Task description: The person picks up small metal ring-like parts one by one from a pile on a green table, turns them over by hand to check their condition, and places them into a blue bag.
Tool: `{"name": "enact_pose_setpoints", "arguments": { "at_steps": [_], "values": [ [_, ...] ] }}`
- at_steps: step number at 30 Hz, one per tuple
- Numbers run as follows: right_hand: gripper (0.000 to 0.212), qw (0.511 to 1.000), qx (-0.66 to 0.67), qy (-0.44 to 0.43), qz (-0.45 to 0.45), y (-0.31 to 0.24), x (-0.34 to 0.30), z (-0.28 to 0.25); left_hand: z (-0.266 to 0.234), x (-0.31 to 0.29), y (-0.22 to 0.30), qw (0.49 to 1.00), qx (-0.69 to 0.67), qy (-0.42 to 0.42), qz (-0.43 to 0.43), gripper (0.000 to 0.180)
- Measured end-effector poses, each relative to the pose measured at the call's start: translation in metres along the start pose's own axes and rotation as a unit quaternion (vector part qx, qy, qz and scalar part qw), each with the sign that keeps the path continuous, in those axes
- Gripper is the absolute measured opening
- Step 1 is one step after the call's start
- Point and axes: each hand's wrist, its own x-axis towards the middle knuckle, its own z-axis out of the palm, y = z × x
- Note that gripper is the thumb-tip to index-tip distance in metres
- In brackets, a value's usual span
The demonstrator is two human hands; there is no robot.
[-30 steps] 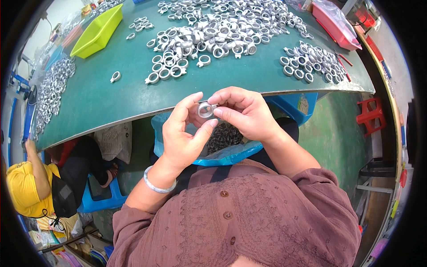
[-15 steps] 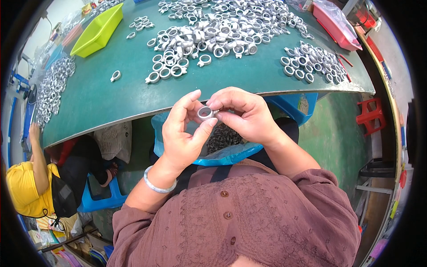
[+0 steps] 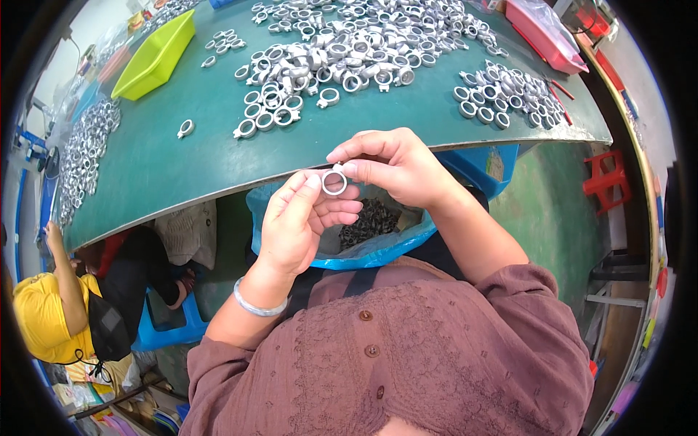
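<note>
A small silver-grey metal ring [image 3: 345, 185] with a little lug stands between my hands, just off the table's near edge. My left hand [image 3: 294, 221] grips the ring's left side between thumb and forefinger, its other fingers stretched behind and below it. At the lug on top, my right hand [image 3: 411, 171] has its thumb and forefinger closed in; its fingertips hide part of the lug. Below both hands a blue plastic-lined container [image 3: 382, 256] holds many small dark pieces [image 3: 371, 224].
The green table [image 3: 160, 160] bears a large pile of rings [image 3: 349, 54], a smaller pile [image 3: 502, 98] at right and one lone ring [image 3: 186, 128]. A lime-green tray [image 3: 156, 58] and a pink tray [image 3: 542, 36] stand farther back. A co-worker in yellow [image 3: 54, 312] sits at left.
The ring has turned so its lug points up instead of right. My right hand has shifted upward around the lug, and my left hand's lower fingers have spread out beneath the ring.
</note>
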Motion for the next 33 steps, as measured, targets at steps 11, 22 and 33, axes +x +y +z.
{"name": "enact_pose_setpoints", "arguments": {
  "at_steps": [11,22,33],
  "values": [
    [0.017,0.988,0.092,-0.039,0.118,0.001,0.004,-0.007,0.001,0.001,-0.002,0.999,-0.034,-0.017,-0.011,0.021],
    [0.018,0.985,0.103,-0.041,0.131,-0.001,0.004,-0.007,0.002,0.002,-0.001,0.998,-0.050,-0.022,-0.014,0.021],
    [0.024,0.985,0.128,-0.005,0.116,-0.010,0.005,-0.007,-0.007,0.016,0.016,0.990,-0.123,-0.004,0.064,0.034]
  ]
}}
